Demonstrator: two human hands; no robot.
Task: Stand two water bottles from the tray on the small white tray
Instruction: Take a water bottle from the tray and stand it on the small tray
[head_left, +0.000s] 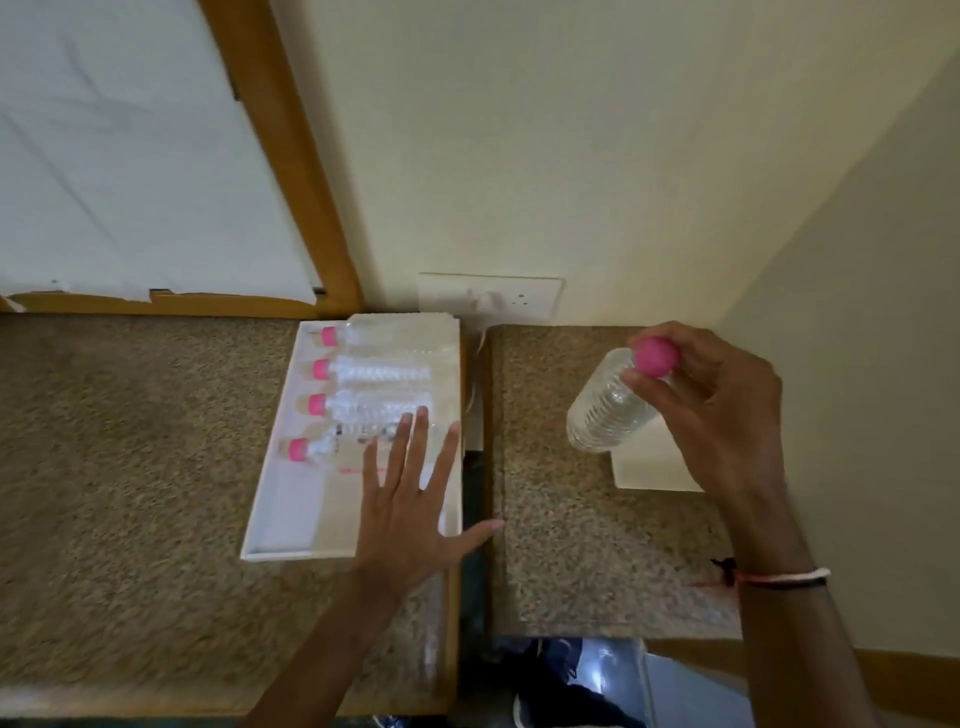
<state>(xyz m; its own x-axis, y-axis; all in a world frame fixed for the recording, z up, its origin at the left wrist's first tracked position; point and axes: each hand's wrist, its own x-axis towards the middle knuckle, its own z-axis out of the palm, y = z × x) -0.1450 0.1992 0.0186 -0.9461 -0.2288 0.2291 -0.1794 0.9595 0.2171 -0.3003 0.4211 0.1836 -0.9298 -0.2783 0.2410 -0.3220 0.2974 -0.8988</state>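
Observation:
A long white tray (280, 519) lies on the left granite counter with several clear water bottles lying flat on it, pink caps to the left; the nearest bottle (311, 449) is partly under my fingers. My left hand (410, 509) hovers open over the tray's near right part, fingers spread. My right hand (722, 415) grips a clear water bottle (605, 415) by its pink cap, tilted, with its base just above the far left corner of the small white tray (654, 470) on the right counter. My hand hides most of that small tray.
A dark gap (475, 467) separates the left counter (130, 467) from the right counter (561, 545). A wall socket plate (491, 299) sits behind the long tray. The wall closes in on the right. A wood-framed panel (306, 171) rises at the back left.

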